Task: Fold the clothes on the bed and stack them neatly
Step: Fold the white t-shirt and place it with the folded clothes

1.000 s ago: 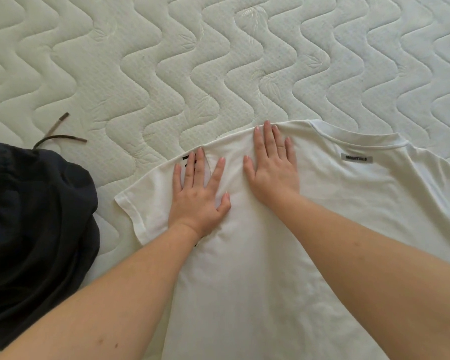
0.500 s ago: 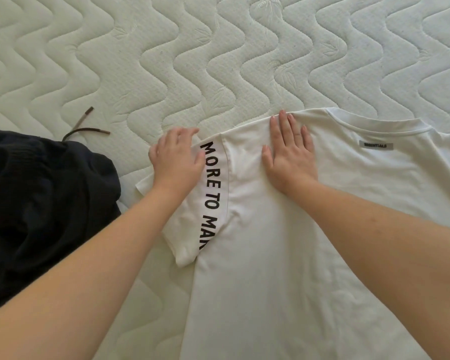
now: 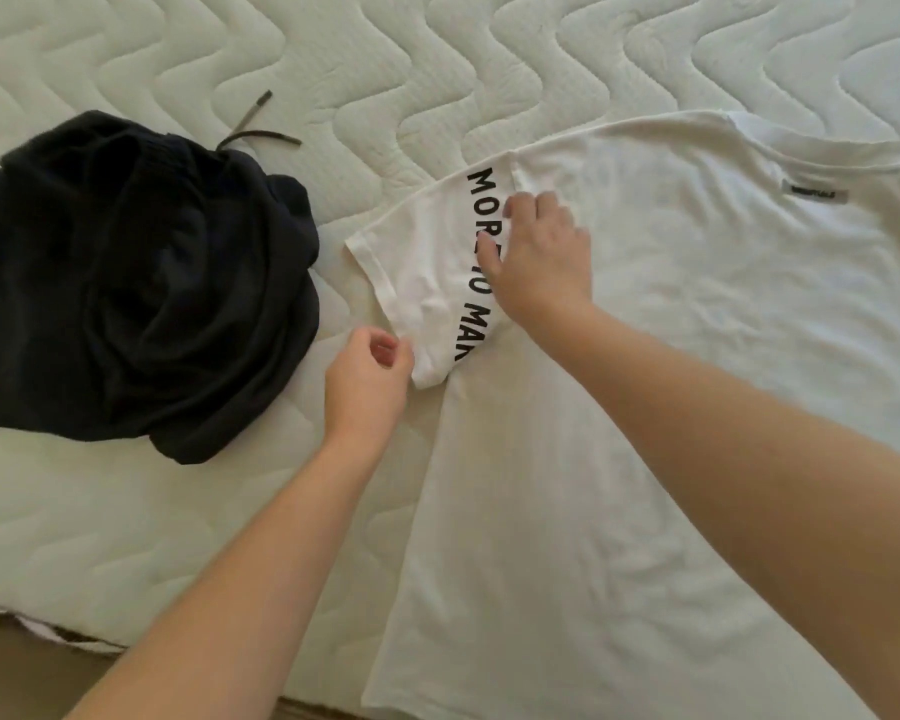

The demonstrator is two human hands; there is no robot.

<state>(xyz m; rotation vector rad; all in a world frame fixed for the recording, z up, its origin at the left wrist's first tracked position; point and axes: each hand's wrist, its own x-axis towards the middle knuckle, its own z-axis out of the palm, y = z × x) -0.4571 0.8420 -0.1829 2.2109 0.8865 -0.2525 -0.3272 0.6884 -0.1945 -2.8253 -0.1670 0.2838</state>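
Two bare forearms enter from the lower edge, no sleeves visible on either up to the frame border. Bare left hand (image 3: 367, 384): no ring, watch or bracelet seen; wrist uncovered. Bare right hand (image 3: 539, 257): back of hand showing, no jewellery, wrist also uncovered. Nails short, unpainted as far as can be told.

A white quilted mattress (image 3: 437, 59), stitched in wavy lines with faint leaf motifs pressed between them, is spread across nearly the whole view. At the lower left, past its near edge, a strip of tan floor (image 3: 17, 672) is seen.
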